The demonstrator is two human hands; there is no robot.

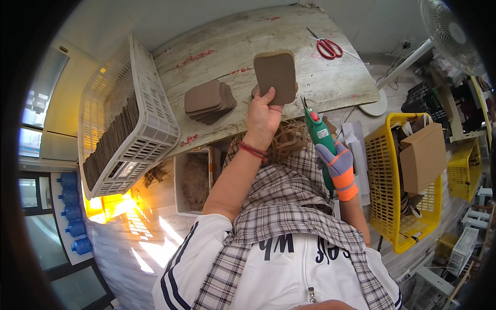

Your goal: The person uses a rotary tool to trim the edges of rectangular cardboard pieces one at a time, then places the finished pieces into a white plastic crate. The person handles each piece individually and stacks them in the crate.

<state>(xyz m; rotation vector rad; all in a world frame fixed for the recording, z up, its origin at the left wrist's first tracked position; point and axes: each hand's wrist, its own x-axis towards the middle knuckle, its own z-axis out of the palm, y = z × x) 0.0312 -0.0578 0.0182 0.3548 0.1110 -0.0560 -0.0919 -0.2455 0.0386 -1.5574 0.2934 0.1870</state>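
Observation:
My left hand (pixel 264 116) is closed on a brown pad (pixel 275 74), a flat rectangle with rounded corners, raised above the edge of the worktable (pixel 232 46). Its thumb presses on the pad's near face. My right hand (pixel 338 169), in a grey and orange glove, grips green electric scissors (pixel 320 133) with a red button. The blades point up, just right of the pad and apart from it. On the table to the left lies a loose stack of similar brown pads (pixel 206 98). Something brown behind the held pad is mostly hidden.
Left of the table stands a white crate (pixel 155 103) packed with brown pads. Red-handled scissors (pixel 329 48) lie at the far right of the table. Brown trimmings (pixel 289 135) gather on my lap. A yellow basket (pixel 380 181) holds a cardboard box (pixel 423 157); a fan (pixel 452 33) stands behind.

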